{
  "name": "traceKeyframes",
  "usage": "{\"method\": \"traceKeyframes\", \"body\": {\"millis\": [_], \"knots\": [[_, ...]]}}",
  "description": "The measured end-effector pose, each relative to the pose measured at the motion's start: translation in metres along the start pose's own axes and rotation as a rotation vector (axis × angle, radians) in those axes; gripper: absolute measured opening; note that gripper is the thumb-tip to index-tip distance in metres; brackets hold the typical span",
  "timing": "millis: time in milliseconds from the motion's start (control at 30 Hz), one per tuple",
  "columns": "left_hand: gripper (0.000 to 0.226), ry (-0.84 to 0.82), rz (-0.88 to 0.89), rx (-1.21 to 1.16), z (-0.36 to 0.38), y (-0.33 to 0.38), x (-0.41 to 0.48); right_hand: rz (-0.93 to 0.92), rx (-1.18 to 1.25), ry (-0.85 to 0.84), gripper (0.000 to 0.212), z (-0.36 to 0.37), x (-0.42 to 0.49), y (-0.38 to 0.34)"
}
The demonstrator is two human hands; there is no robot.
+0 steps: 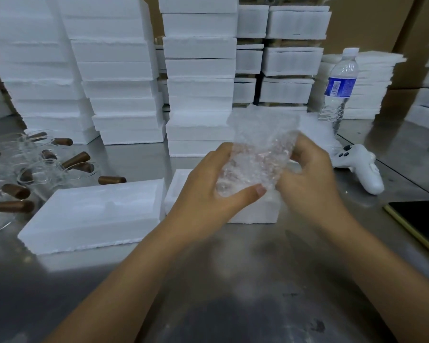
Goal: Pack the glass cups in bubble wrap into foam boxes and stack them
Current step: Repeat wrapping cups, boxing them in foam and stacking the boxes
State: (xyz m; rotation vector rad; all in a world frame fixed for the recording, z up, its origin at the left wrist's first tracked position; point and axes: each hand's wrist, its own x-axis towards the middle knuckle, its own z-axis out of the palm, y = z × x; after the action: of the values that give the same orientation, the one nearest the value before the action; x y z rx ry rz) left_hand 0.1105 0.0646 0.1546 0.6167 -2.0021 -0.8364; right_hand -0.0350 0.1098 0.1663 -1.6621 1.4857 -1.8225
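We hold the bubble-wrap bundle (253, 162) just above the foam box (254, 214), which serves as our mark. Our left hand (208, 194) curls round the bundle's near side, thumb across its lower edge. Our right hand (312, 179) pinches the wrap on the other side with bent fingers. What lies inside the wrap is too blurred to name.

The box's near wall stands at the edge of a broad bare stretch of steel table (233, 288). That stretch, nearer us than the box, is the open room. Just beside the box on its left lies a flat foam slab (92, 214). Farther left of the box the glass cups (35, 169) with brown handles crowd together. Behind the box the stacks of foam boxes (198, 70) rise as a wall, close to its far side. Right of the box rests a white controller (359, 167), and behind that stands a water bottle (339, 87). Right of the box and nearer us lies a dark phone (421, 224), well apart from it.
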Motion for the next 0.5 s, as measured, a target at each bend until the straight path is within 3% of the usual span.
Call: {"method": "traceKeyframes", "body": {"millis": [100,267,367,500], "knots": [[0.040,0.027,-0.038,0.026,-0.0011,-0.0025,0.0001,-0.103,0.074,0.079,0.012,0.0011,-0.0007,-0.0020],[0.060,0.049,-0.057,0.071,0.0009,-0.0029,0.0007,-0.262,-0.079,-0.024,0.014,0.0012,-0.0052,-0.0029],[0.054,0.055,-0.009,0.110,0.0013,-0.0002,0.0003,-0.153,-0.089,0.002,0.004,0.0026,-0.0046,-0.0002],[0.077,0.052,0.068,0.114,0.0021,0.0004,-0.0009,0.041,0.046,0.036,0.019,0.0017,-0.0003,0.0006]]}}
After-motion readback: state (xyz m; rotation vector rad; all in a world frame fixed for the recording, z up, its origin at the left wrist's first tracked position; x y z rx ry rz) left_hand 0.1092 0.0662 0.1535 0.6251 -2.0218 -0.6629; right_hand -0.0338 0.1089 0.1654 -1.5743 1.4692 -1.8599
